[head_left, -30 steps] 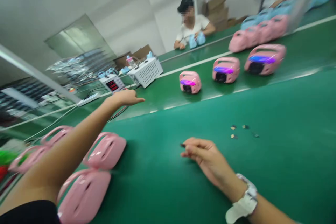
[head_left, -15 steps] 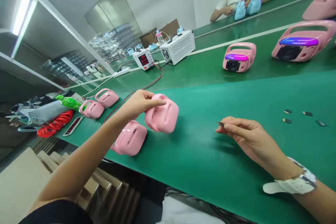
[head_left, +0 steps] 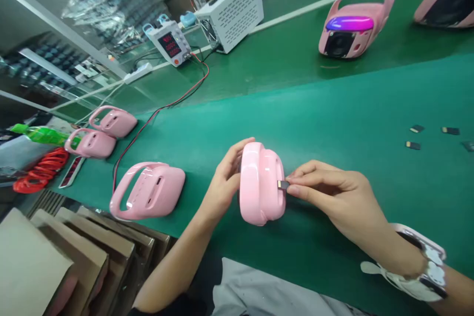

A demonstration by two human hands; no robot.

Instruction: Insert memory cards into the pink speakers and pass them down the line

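Note:
My left hand [head_left: 225,180] grips a pink portable speaker [head_left: 255,185] from its left side, its handle turned toward me. Between the thumb and fingers of my right hand [head_left: 329,187] is a small black memory card [head_left: 283,185] with gold contacts. The card is at the right face of the speaker, by a recessed slot; whether its edge has entered I cannot tell. Another pink speaker [head_left: 159,190] lies on the green mat to the left of my left hand. Several loose memory cards [head_left: 413,145] are spread on the mat at the right.
Two more pink speakers [head_left: 101,143] sit at the far left beside a green bottle [head_left: 40,133] and a red cable coil [head_left: 44,170]. A power supply [head_left: 170,44] trails red and black leads across the mat. Behind stands a lit pink speaker [head_left: 344,29]. Cardboard pieces [head_left: 85,247] are below the table edge.
My left hand has brought the pink speaker rightward and turned it. My right hand has moved the memory card up against it. The view has shifted closer and the co-worker is out of view.

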